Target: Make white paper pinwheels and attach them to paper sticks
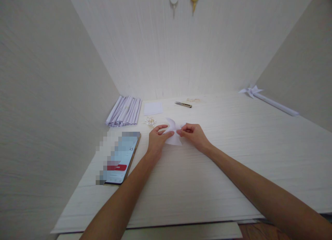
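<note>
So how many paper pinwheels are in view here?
2. The finished pinwheel lies on its stick at the far right of the table; the unfinished pinwheel is pinched between the left hand and right hand mid-table. None looks hidden.

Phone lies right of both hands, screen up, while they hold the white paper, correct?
Not quite. The head view shows the phone left of both hands, screen up, while the left hand and right hand hold the white paper.

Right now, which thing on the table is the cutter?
Look at the white table, along its far edge by the back wall. Right of the blank paper square lies the cutter, the only slim dark tool among white paper.
</note>
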The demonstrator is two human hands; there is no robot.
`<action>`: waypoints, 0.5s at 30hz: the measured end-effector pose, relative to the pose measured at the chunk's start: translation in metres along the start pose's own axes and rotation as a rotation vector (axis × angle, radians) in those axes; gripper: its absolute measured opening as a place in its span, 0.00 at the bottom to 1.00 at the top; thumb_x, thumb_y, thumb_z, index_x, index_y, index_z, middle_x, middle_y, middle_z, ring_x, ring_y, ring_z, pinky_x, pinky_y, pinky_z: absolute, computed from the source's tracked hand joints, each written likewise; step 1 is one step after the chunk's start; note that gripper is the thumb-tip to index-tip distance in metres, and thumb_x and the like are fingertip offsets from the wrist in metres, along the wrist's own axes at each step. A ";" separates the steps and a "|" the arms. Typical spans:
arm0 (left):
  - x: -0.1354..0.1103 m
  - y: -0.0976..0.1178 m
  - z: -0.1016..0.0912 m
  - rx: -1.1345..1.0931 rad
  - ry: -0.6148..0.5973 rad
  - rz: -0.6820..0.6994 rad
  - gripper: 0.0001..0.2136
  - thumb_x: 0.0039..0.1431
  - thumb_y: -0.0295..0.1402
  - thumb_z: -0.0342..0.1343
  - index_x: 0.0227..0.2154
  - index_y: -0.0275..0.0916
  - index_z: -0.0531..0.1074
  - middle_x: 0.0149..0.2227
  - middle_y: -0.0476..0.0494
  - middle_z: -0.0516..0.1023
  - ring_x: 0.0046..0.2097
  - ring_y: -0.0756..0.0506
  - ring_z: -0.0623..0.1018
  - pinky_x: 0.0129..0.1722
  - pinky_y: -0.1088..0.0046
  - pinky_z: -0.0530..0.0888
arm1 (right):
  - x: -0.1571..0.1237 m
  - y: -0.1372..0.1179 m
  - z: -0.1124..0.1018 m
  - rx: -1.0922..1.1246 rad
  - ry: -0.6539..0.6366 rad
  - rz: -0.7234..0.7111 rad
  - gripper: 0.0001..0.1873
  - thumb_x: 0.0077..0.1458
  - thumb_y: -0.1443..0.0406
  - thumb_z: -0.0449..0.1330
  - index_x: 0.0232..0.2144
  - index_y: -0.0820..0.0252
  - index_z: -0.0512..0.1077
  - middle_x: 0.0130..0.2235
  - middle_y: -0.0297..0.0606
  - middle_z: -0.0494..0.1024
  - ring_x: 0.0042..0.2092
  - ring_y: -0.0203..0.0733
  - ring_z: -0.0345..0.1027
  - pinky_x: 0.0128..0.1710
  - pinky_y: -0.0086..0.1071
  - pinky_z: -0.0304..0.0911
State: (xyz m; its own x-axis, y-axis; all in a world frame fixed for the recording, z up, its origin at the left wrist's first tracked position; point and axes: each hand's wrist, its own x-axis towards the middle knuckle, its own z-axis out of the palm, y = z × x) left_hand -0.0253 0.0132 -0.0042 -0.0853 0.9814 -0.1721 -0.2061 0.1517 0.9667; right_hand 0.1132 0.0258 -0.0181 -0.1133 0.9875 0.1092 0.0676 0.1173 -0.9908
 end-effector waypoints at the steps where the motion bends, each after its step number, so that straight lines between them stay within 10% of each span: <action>1: 0.000 0.000 0.000 0.000 -0.001 0.000 0.19 0.31 0.27 0.60 0.32 0.36 0.65 0.22 0.48 0.74 0.22 0.51 0.72 0.21 0.78 0.67 | 0.000 0.000 0.000 -0.009 0.006 0.002 0.11 0.35 0.60 0.61 0.16 0.63 0.66 0.18 0.29 0.66 0.20 0.29 0.55 0.20 0.26 0.49; 15: 0.000 -0.001 0.000 0.032 0.007 0.004 0.19 0.30 0.27 0.60 0.32 0.36 0.65 0.22 0.49 0.74 0.21 0.51 0.72 0.21 0.77 0.67 | -0.002 -0.003 0.002 -0.116 0.041 -0.013 0.11 0.36 0.60 0.60 0.15 0.63 0.65 0.17 0.30 0.64 0.20 0.30 0.54 0.18 0.26 0.49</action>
State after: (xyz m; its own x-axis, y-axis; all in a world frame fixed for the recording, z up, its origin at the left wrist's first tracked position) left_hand -0.0250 0.0134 -0.0048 -0.0934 0.9811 -0.1694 -0.1743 0.1514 0.9730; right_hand 0.1108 0.0235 -0.0156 -0.0742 0.9890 0.1280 0.1806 0.1396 -0.9736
